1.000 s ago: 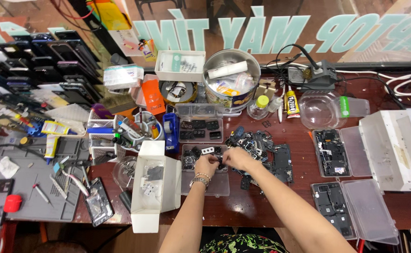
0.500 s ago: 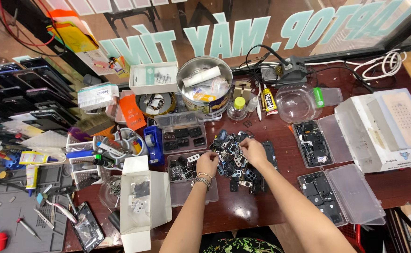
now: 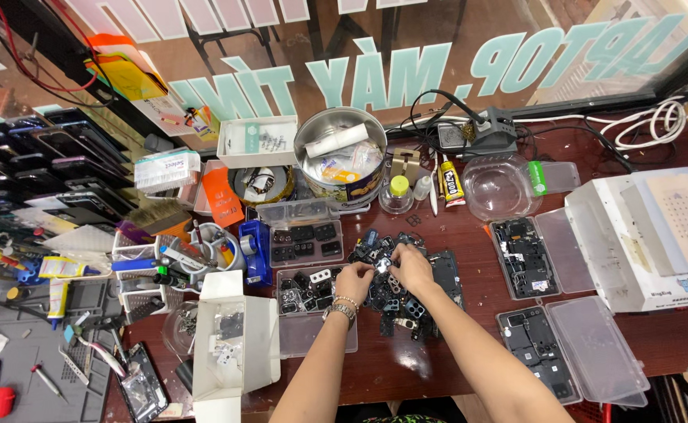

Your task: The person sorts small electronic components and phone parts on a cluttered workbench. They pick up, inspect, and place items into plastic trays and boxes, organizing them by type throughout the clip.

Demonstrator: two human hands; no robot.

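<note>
Both hands meet over a heap of small black phone camera parts on the dark red table. My left hand, with a bead bracelet and a watch on the wrist, and my right hand pinch one small silvery part between their fingertips. Just left of the hands lies a clear tray of camera frames, and behind it a second clear tray.
An open white box sits at the front left. Clear cases of parts and a white machine lie to the right. A metal tin, glue tubes and a clear bowl stand behind. Tools and phones crowd the left.
Both hands have shifted from the clear tray to the heap of black parts on its right. The view has swung so the table sits more to the left.
</note>
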